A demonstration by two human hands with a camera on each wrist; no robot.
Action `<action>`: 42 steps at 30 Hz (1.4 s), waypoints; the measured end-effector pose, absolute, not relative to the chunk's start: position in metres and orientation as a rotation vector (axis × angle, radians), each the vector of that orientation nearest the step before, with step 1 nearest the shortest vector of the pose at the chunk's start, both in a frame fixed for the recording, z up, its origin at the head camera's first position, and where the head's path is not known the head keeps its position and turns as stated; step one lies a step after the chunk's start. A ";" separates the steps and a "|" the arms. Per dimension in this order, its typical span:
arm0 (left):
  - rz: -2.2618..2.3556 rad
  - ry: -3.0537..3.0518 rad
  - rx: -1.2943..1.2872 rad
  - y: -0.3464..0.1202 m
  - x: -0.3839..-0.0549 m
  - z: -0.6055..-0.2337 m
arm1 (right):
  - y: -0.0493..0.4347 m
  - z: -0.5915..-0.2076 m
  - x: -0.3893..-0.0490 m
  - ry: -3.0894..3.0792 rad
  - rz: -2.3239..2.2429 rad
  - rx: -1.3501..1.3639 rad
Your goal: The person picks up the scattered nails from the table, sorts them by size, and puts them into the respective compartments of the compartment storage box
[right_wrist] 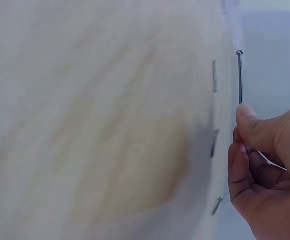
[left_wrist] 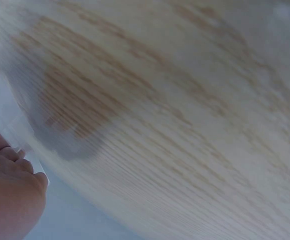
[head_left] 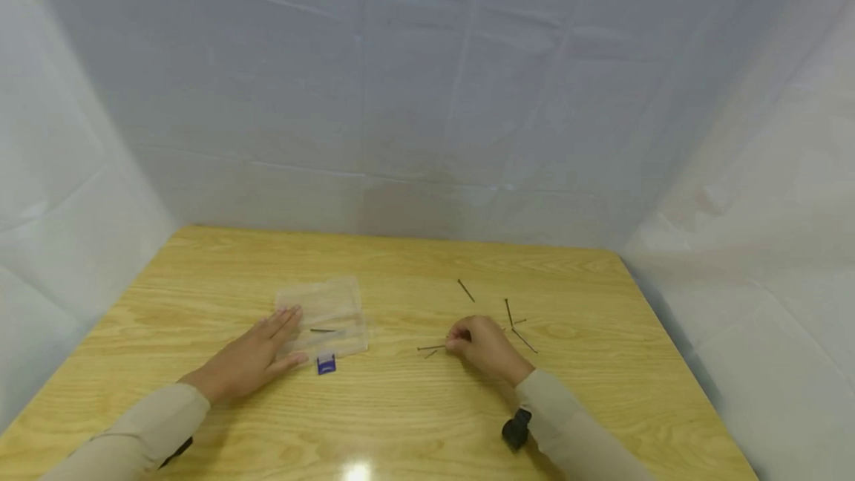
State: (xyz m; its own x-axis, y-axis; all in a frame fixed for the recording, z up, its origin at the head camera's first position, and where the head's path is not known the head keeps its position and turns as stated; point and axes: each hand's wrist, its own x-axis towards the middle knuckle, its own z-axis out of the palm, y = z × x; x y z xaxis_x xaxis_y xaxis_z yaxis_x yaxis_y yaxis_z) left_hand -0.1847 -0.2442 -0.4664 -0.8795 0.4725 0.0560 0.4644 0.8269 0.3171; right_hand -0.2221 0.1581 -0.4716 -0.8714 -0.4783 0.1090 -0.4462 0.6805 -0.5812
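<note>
Pinching a nail (right_wrist: 240,75), right hand (head_left: 484,347); flat left hand (head_left: 257,355) steadies box (head_left: 327,314).

A clear plastic box (head_left: 325,316) is set left of thin dark metal nails (head_left: 514,321) scattered on the pale wooden table (head_left: 601,362).

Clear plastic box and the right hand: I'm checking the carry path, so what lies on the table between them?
In the head view, only bare wooden table separates the clear plastic box from the nail pinched by the right hand.
</note>
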 end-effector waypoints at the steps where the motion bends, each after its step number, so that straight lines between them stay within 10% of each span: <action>1: 0.505 2.980 0.763 -0.244 -0.185 -0.466 | 0.155 -0.470 -0.223 2.833 -0.968 -0.793; 42: 0.496 2.989 0.778 -0.244 -0.183 -0.465 | 0.004 -0.450 -0.245 2.852 -1.067 -0.794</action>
State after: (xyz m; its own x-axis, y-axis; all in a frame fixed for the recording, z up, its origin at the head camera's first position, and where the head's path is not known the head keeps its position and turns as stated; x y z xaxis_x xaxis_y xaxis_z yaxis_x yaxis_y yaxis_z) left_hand -0.1833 -0.2439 -0.4646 -0.8762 0.4775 0.0660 0.4732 0.8260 0.3062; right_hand -0.2451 0.0045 -0.4503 -0.8725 -0.4556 0.1763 -0.4594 0.6425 -0.6133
